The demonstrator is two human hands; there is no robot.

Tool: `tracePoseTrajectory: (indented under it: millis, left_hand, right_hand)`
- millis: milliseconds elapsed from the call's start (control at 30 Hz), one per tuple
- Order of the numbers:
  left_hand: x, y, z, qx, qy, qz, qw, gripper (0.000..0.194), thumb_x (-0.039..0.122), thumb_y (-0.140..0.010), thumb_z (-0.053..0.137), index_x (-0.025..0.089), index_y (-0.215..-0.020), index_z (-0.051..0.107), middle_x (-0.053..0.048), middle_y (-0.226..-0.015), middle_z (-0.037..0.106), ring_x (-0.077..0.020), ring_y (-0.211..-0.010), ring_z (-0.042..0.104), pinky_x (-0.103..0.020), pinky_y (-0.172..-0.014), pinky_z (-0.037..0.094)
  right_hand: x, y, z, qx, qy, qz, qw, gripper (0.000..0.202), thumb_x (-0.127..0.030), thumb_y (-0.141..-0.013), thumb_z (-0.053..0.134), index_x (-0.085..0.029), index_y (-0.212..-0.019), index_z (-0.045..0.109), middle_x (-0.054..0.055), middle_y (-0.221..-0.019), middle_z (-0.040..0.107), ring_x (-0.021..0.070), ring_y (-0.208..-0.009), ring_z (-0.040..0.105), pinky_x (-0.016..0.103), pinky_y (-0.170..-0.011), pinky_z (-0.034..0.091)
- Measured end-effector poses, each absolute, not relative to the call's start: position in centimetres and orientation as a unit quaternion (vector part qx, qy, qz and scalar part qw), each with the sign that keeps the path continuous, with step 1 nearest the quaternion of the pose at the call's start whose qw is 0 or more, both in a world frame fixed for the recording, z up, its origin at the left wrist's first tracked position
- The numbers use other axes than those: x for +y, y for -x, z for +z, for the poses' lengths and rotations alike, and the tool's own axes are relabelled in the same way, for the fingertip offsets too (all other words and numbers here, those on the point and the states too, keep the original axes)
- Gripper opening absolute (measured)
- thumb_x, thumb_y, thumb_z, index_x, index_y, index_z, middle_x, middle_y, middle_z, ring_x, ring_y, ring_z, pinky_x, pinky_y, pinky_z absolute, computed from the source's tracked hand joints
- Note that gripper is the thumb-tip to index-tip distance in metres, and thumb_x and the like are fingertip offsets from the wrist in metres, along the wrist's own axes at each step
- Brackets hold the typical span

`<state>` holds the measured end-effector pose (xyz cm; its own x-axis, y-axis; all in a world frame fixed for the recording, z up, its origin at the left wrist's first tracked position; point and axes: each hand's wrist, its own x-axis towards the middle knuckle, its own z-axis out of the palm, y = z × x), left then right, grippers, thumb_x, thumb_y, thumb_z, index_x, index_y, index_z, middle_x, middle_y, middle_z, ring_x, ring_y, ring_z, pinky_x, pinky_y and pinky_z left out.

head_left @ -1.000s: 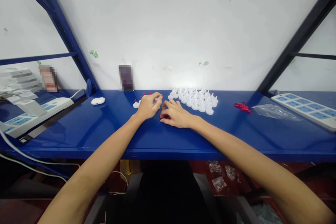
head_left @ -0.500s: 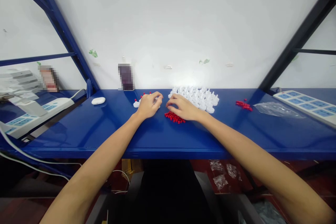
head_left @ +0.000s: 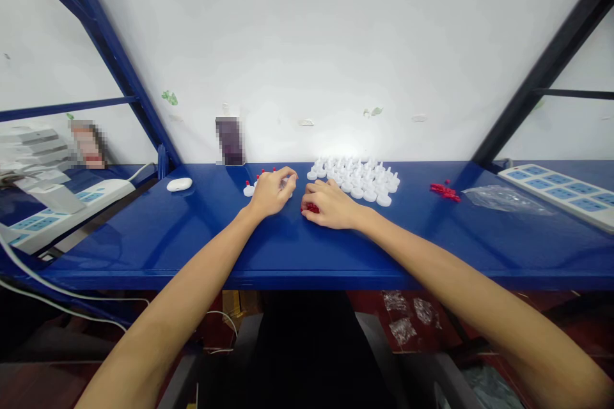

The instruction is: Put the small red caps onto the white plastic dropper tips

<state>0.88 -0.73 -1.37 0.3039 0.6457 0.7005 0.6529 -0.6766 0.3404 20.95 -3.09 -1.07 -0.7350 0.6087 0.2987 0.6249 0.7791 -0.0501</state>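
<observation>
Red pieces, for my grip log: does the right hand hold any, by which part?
Cannot be told: the right hand hides most red pieces under it.

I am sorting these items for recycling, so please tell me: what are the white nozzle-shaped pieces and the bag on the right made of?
The white pieces look like smooth, perhaps slightly translucent plastic, judging by their even colour and moulded shape. The bag seems to be thin, glossy plastic film: it is clear, crinkled and shows the blue table through it.

Red pieces [head_left: 311, 208] — partly hidden by right hand [head_left: 330, 204].
</observation>
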Motion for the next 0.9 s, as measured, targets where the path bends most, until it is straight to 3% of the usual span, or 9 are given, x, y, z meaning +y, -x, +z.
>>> tracePoseTrajectory:
  millis: [233,400,500,600,733,900]
  left_hand:
    - [-0.6,-0.8,-1.6,-0.396,0.805,-0.442,0.008,0.031,0.035,-0.095,0.044,0.017,-0.088,0.068,0.001,-0.061,0.064,-0.0115,-0.051,0.052,-0.025,-0.057,0.038]
    - [-0.6,-0.9,-1.7,-0.396,0.795,-0.460,-0.010,0.028,0.035,-0.095,0.049,0.018,-0.114,0.061,0.005,-0.063,0.058,-0.0118,-0.054,0.053,-0.025,-0.060,0.042]
    - [-0.6,-1.1,-1.9,-0.392,0.801,-0.452,-0.024,0.031,0.036,-0.093,0.054,0.019,-0.118,0.058,0.004,-0.068,0.058,-0.0128,-0.059,0.055,-0.026,-0.063,0.044]
    - [-0.5,-1.4,-2.1,-0.380,0.813,-0.440,-0.016,0.033,0.038,-0.089,0.062,0.019,-0.116,0.059,0.000,-0.080,0.063,-0.0151,-0.069,0.058,-0.028,-0.067,0.047]
    - [-0.3,-1.6,-2.2,-0.342,0.829,-0.443,0.002,0.033,0.041,-0.092,0.062,0.021,-0.117,0.058,-0.006,-0.106,0.066,-0.0187,-0.091,0.060,-0.030,-0.076,0.049]
    - [0.0,-1.5,-2.3,-0.336,0.831,-0.444,0.011,0.030,0.039,-0.092,0.063,0.021,-0.116,0.057,-0.006,-0.112,0.065,-0.0201,-0.099,0.061,-0.032,-0.081,0.051]
  right_hand:
    - [-3.1,-20.8,-1.3,-0.943,0.298,-0.012,0.150,0.021,-0.032,-0.097,0.055,-0.019,-0.090,0.070,0.007,-0.096,0.062,0.0219,-0.093,0.050,0.036,-0.079,0.029]
    - [-2.0,-21.2,-1.6,-0.903,0.330,0.039,0.274,0.023,-0.038,-0.099,0.055,-0.021,-0.096,0.070,0.008,-0.101,0.064,0.0246,-0.102,0.050,0.039,-0.087,0.034]
    - [-0.9,-21.5,-1.7,-0.859,0.348,0.096,0.363,0.021,-0.038,-0.096,0.059,-0.021,-0.091,0.071,0.007,-0.105,0.066,0.0250,-0.106,0.052,0.041,-0.093,0.035]
    - [0.1,-21.8,-1.6,-0.821,0.351,0.152,0.425,0.021,-0.038,-0.093,0.061,-0.020,-0.087,0.071,0.006,-0.099,0.067,0.0220,-0.097,0.056,0.039,-0.091,0.039]
    - [0.6,-22.1,-1.5,-0.767,0.354,0.231,0.484,0.026,-0.043,-0.091,0.060,-0.019,-0.085,0.069,0.003,-0.082,0.065,0.0171,-0.074,0.055,0.032,-0.072,0.043]
    - [0.6,-22.2,-1.7,-0.739,0.362,0.273,0.499,0.027,-0.045,-0.089,0.060,-0.019,-0.086,0.065,0.002,-0.086,0.064,0.0131,-0.063,0.056,0.030,-0.064,0.045]
